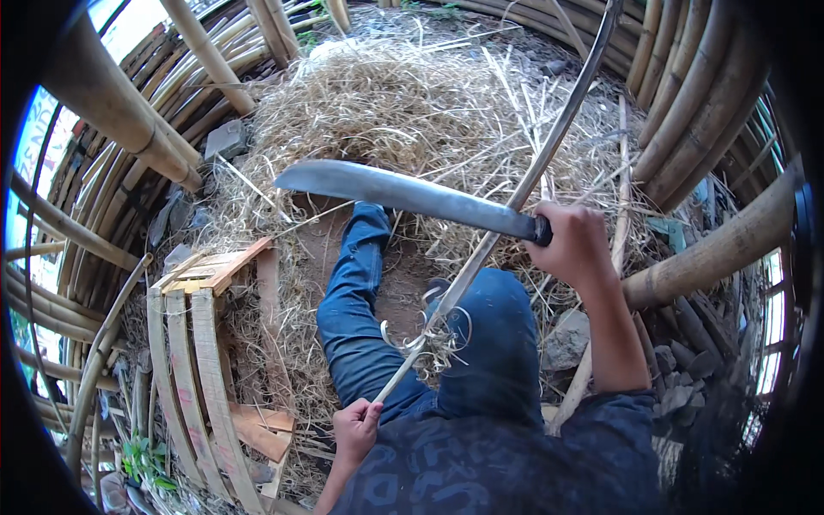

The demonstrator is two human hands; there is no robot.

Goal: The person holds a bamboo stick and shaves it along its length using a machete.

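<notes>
Machete (403, 189) sits in the clenched right hand (571, 245), wrapped around its handle, blade pointing left across the line of a long bamboo strip (468, 276); whether the two touch cannot be told. The left hand (356, 432) grasps the strip's near end, probably to steady it, and the strip crosses the right thigh's (498, 343) inner edge, perhaps for support. Curled shavings (438, 346) gather between the hands; a fibrous heap (369, 112) lies beyond them, a slatted crate (221, 386) left of the left hand.
</notes>
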